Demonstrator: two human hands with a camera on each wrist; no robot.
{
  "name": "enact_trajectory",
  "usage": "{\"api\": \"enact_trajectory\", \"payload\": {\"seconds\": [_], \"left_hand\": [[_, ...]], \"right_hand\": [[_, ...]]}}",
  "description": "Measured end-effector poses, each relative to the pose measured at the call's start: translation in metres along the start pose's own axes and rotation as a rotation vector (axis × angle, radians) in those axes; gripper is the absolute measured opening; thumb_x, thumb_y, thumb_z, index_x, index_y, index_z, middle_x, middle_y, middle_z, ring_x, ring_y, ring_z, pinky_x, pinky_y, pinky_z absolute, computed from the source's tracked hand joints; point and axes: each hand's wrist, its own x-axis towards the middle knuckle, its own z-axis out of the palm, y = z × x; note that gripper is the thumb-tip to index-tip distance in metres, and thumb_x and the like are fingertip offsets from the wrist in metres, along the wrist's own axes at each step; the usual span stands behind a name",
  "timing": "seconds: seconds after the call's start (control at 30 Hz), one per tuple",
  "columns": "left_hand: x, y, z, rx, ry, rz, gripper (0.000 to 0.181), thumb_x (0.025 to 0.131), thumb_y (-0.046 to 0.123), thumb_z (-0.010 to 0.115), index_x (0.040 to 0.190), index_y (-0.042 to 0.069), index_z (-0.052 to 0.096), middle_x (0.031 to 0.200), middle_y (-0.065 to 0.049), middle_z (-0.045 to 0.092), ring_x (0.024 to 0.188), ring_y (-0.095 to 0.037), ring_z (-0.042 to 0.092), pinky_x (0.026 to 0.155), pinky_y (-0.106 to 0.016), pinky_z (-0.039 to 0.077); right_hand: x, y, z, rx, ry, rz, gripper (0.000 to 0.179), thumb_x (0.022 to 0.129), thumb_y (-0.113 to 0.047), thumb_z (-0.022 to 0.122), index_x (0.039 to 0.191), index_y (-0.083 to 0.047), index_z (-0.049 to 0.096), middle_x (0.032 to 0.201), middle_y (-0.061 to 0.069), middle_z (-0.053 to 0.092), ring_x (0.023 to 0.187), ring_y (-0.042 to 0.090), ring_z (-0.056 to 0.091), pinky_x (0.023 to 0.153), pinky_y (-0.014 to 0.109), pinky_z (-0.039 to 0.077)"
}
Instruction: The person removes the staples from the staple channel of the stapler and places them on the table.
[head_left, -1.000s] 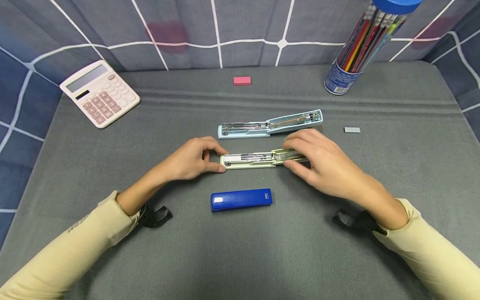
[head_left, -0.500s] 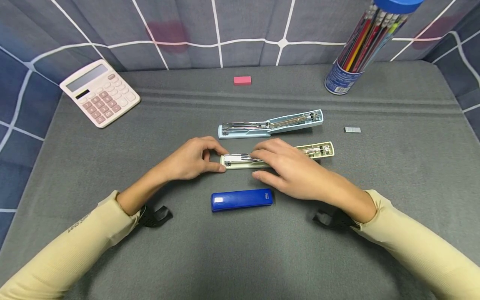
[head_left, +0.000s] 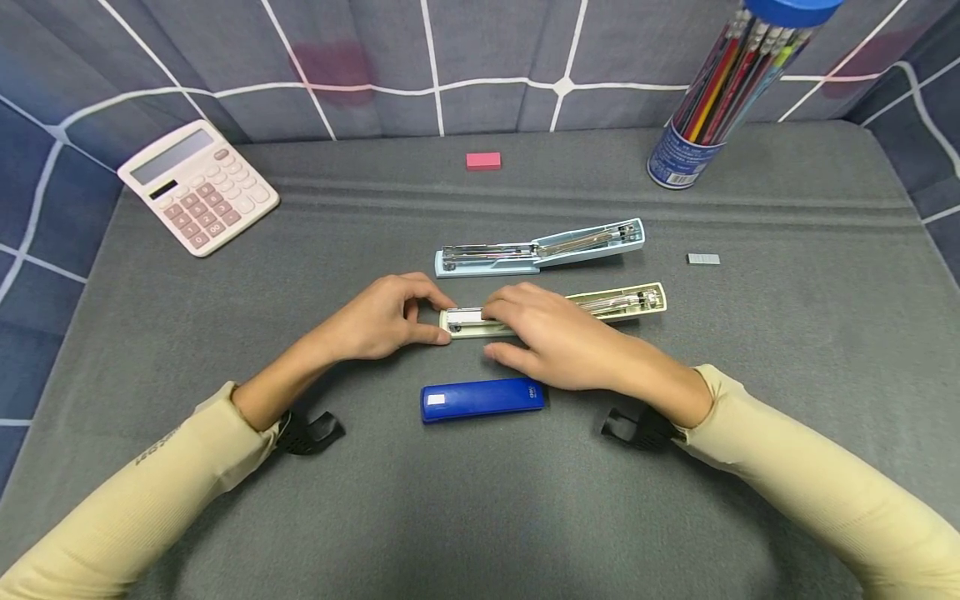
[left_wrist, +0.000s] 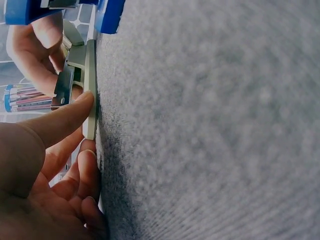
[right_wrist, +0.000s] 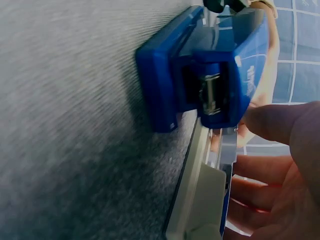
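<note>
A pale green stapler (head_left: pixel 626 305) lies with its cover swung fully back and its metal magazine exposed. My left hand (head_left: pixel 378 321) pinches the left end of its base; in the left wrist view the thumb (left_wrist: pixel 77 110) presses the base's near side. Over the magazine, my right hand (head_left: pixel 558 340) rests its fingertips, with the thumb standing apart on the near side. Its palm and fingers hide the stapler's middle. Closer to me is a closed blue stapler (head_left: pixel 482 400). Behind the green one lies a light blue stapler (head_left: pixel 491 264), also unfolded.
A short strip of staples (head_left: pixel 703 259) lies at the right. Farther back are a pink eraser (head_left: pixel 483 161), a pink-and-white calculator (head_left: pixel 198 188) and a tall tub of pencils (head_left: pixel 688 148). Checked cloth (head_left: pixel 390 50) rises along the back of the grey table surface (head_left: pixel 480 517).
My right hand has slid left along the green stapler, from its folded-back cover to the magazine, uncovering the cover. My left hand has stayed at the left end.
</note>
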Motion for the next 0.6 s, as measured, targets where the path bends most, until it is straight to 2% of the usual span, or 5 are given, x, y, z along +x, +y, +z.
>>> {"api": "enact_trajectory", "payload": {"seconds": [0.23, 0.47, 0.6], "left_hand": [[0.0, -0.0004, 0.0002, -0.007, 0.001, 0.002, 0.03, 0.079, 0.013, 0.085, 0.106, 0.008, 0.074, 0.095, -0.001, 0.064, 0.067, -0.016, 0.049, 0.06, -0.029, 0.038], [0.0005, -0.0009, 0.0007, -0.012, 0.0, 0.005, 0.03, 0.079, 0.012, 0.085, 0.106, 0.008, 0.074, 0.096, -0.001, 0.065, 0.066, -0.016, 0.049, 0.06, -0.028, 0.038], [0.0005, -0.0008, 0.0006, -0.012, 0.001, 0.005, 0.03, 0.078, 0.011, 0.085, 0.106, 0.007, 0.074, 0.095, -0.001, 0.065, 0.066, -0.016, 0.049, 0.06, -0.028, 0.038]], "right_hand": [[0.0027, -0.0027, -0.0018, 0.105, 0.013, 0.081, 0.034, 0.095, -0.025, 0.066, 0.12, -0.001, 0.067, 0.127, 0.011, 0.06, 0.121, 0.025, 0.051, 0.102, 0.044, 0.038], [0.0034, -0.0018, -0.004, 0.263, 0.029, 0.161, 0.033, 0.093, -0.022, 0.068, 0.119, -0.002, 0.07, 0.134, 0.014, 0.059, 0.128, 0.028, 0.048, 0.106, 0.045, 0.035], [0.0039, -0.0016, -0.0047, 0.292, 0.028, 0.18, 0.033, 0.094, -0.023, 0.067, 0.12, -0.002, 0.069, 0.135, 0.014, 0.058, 0.129, 0.028, 0.048, 0.107, 0.046, 0.034]]}}
